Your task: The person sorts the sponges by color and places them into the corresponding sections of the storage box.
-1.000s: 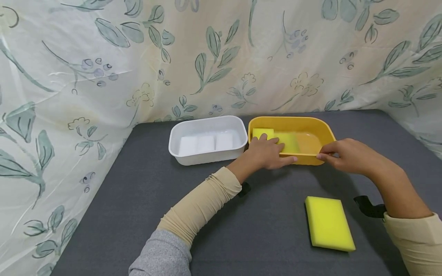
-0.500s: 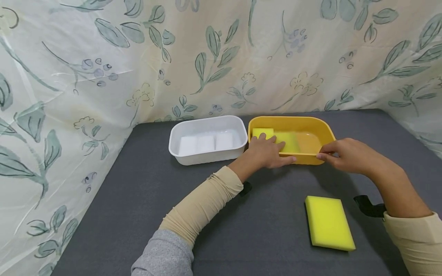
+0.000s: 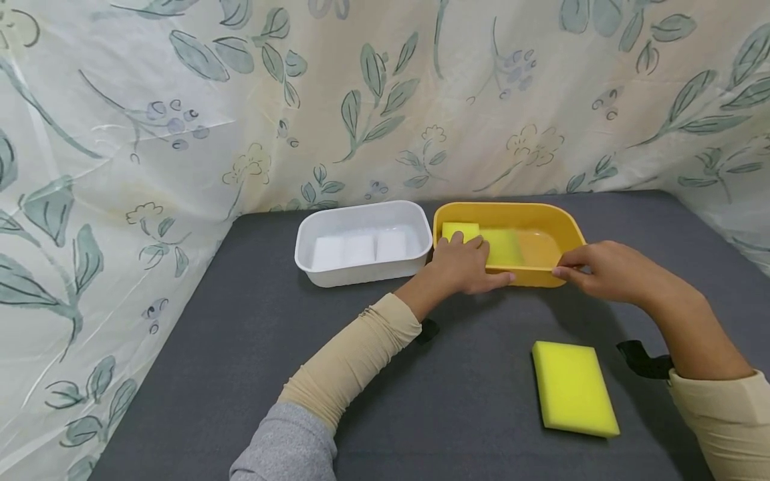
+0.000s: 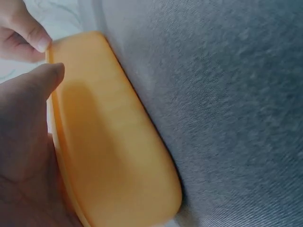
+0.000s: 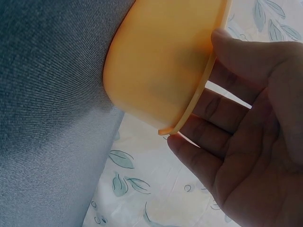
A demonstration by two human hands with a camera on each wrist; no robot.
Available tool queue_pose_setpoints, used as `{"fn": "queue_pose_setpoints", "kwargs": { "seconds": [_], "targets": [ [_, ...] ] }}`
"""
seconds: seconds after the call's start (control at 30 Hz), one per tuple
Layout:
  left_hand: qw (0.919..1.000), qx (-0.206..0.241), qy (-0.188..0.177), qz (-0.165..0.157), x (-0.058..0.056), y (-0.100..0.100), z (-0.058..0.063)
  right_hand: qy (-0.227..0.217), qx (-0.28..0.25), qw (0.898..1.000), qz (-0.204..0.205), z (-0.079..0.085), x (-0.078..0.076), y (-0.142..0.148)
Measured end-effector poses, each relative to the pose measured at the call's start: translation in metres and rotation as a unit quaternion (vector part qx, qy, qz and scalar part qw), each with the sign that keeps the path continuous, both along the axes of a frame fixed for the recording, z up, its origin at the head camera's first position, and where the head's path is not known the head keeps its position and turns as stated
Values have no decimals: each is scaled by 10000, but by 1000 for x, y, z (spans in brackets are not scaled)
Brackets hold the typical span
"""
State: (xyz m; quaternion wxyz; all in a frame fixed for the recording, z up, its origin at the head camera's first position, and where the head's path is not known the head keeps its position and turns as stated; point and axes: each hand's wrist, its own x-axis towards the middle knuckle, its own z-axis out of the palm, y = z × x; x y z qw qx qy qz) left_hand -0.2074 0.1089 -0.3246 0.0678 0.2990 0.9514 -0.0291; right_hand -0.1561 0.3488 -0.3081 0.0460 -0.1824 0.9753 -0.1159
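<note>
In the head view, a yellow-orange plastic tray (image 3: pixel 544 278) holds yellow sponge pieces (image 3: pixel 505 247) at its left side. My left hand (image 3: pixel 463 267) reaches over the tray's front rim, fingers lying on the sponge. In the left wrist view its thumb (image 4: pixel 53 74) lies against the outside of the tray wall; its fingers are hidden there. My right hand (image 3: pixel 607 270) pinches the rim at the front right corner. The right wrist view shows the right thumb (image 5: pixel 232 45) on the outer side of that rim and fingers behind it.
A white tray (image 3: pixel 363 272) with white rectangular blocks inside stands just left of the yellow one. A thick yellow sponge block (image 3: pixel 574 387) lies on the dark grey cloth (image 3: pixel 240 374) nearer to me. Floral fabric (image 3: pixel 373 87) hangs behind and to the left.
The left hand's fingers have drawn closer together over the sponge. The right hand keeps its hold on the rim, and both trays stay in place.
</note>
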Motion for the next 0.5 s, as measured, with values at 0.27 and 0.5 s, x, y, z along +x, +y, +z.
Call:
{"fn": "queue_pose_setpoints", "kwargs": {
  "seconds": [0.27,0.5],
  "targets": [
    [9962,625,497,-355,20,0,-6,9,-30,10000,42,0,0,-1],
    [9876,948,748,-1005,59,-3,6,19,-20,10000,1,0,-1,-1]
  ]
}}
